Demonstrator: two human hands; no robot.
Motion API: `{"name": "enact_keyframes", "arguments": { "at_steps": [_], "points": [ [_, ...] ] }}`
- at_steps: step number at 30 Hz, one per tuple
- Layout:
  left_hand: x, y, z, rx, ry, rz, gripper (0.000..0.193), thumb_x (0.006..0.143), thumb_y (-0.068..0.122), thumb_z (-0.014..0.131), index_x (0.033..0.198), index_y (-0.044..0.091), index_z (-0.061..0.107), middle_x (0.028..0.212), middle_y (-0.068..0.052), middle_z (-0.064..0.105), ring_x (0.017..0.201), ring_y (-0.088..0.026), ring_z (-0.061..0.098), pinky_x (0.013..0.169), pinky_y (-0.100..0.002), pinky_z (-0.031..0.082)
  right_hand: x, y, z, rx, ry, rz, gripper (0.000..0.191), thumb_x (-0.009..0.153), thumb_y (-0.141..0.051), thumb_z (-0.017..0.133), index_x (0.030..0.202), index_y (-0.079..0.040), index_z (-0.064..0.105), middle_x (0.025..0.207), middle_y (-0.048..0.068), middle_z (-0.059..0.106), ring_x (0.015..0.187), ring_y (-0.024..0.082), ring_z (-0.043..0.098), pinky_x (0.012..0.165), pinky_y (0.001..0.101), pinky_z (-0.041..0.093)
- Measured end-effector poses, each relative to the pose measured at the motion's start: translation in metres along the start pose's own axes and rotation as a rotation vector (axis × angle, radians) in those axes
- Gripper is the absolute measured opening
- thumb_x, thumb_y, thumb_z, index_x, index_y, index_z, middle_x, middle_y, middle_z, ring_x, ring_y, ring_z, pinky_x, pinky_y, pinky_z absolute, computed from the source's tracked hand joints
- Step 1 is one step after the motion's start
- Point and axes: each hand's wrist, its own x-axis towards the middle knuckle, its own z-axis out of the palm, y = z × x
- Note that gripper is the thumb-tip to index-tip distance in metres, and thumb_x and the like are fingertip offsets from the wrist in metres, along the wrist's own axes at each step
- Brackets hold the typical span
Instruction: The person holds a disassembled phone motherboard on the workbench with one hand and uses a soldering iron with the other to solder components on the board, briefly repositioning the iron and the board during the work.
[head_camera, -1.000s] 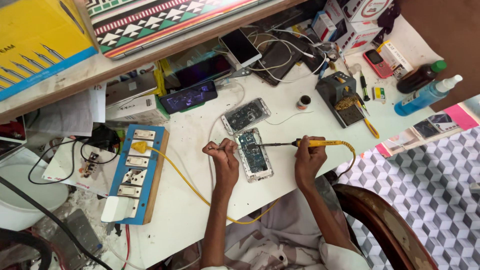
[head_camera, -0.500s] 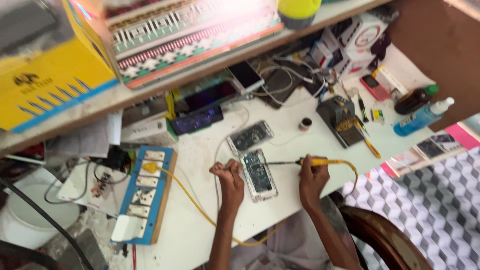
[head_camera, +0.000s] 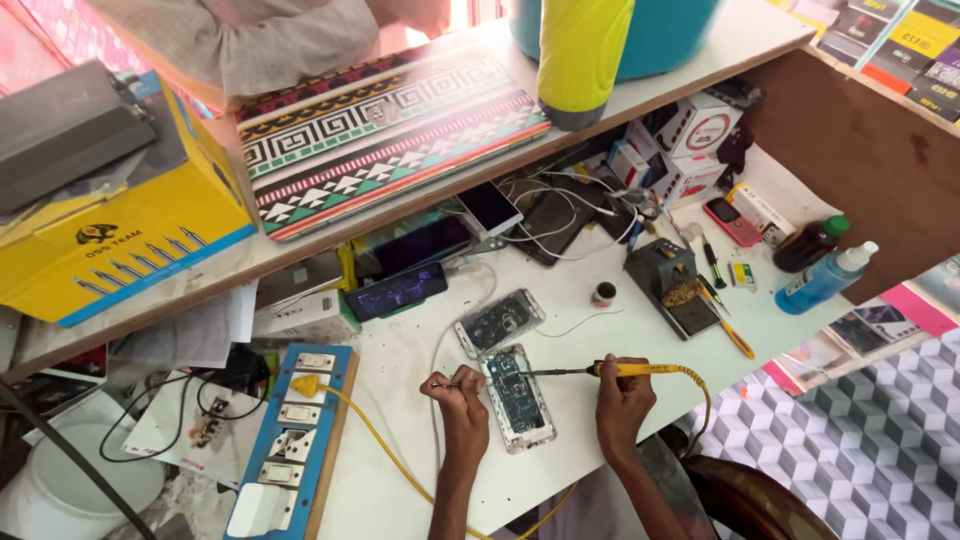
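An opened phone (head_camera: 518, 402) with its circuit board showing lies on the white table (head_camera: 590, 340) in front of me. My right hand (head_camera: 622, 402) grips a yellow-handled soldering iron (head_camera: 628, 370), its tip over the phone's top end. My left hand (head_camera: 455, 392) rests beside the phone's left edge, pinching a thin wire or pick toward the board. A second opened phone (head_camera: 500, 321) lies just behind.
A blue switchboard (head_camera: 290, 440) with a yellow cable sits left. A soldering stand (head_camera: 672, 285), a small round tin (head_camera: 603, 294), bottles (head_camera: 825, 275), boxes (head_camera: 690, 135) and several phones crowd the back. Above, a shelf holds a patterned laptop (head_camera: 385, 125) and a yellow box (head_camera: 120, 225).
The view has tilted up, showing more of the shelf above. Both hands stay at the opened phone with the soldering iron in the right hand.
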Motion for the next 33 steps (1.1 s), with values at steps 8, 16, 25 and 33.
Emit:
{"name": "enact_keyframes", "arguments": {
  "at_steps": [8, 16, 25, 33],
  "points": [
    [0.005, 0.005, -0.002, 0.114, -0.021, 0.097, 0.024, 0.106, -0.003, 0.035, 0.103, 0.011, 0.015, 0.086, -0.011, 0.05, 0.081, -0.018, 0.048, 0.087, -0.031, 0.041, 0.001, -0.009, 0.004, -0.016, -0.023, -0.023, 0.022, 0.103, -0.021, 0.062, 0.095, -0.001, 0.06, 0.063, 0.001, 0.054, 0.053, 0.006, 0.045, 0.048, 0.0252, 0.035],
    [-0.001, 0.001, -0.004, 0.192, -0.011, 0.082, 0.03, 0.102, -0.008, 0.037, 0.102, 0.012, 0.014, 0.089, -0.011, 0.047, 0.084, -0.02, 0.043, 0.09, -0.033, 0.039, -0.002, 0.002, -0.001, 0.013, -0.037, -0.063, 0.022, 0.106, -0.019, 0.06, 0.095, -0.001, 0.057, 0.067, 0.0, 0.054, 0.056, 0.005, 0.044, 0.049, 0.0249, 0.034],
    [-0.004, -0.003, -0.002, 0.021, -0.008, 0.023, 0.03, 0.105, -0.007, 0.036, 0.102, 0.013, 0.014, 0.09, -0.012, 0.044, 0.084, -0.019, 0.047, 0.088, -0.03, 0.046, 0.0, -0.008, 0.0, 0.145, -0.022, 0.029, 0.019, 0.106, -0.019, 0.058, 0.096, -0.003, 0.055, 0.063, -0.001, 0.053, 0.051, 0.006, 0.048, 0.048, 0.0244, 0.039],
    [-0.007, -0.006, -0.003, 0.012, -0.011, 0.014, 0.029, 0.108, -0.006, 0.036, 0.104, 0.012, 0.014, 0.089, -0.013, 0.044, 0.084, -0.02, 0.047, 0.089, -0.031, 0.047, 0.0, -0.017, -0.001, 0.059, -0.038, 0.009, 0.022, 0.107, -0.021, 0.058, 0.094, -0.003, 0.055, 0.06, 0.0, 0.052, 0.051, 0.006, 0.048, 0.048, 0.0245, 0.039]
  ]
}}
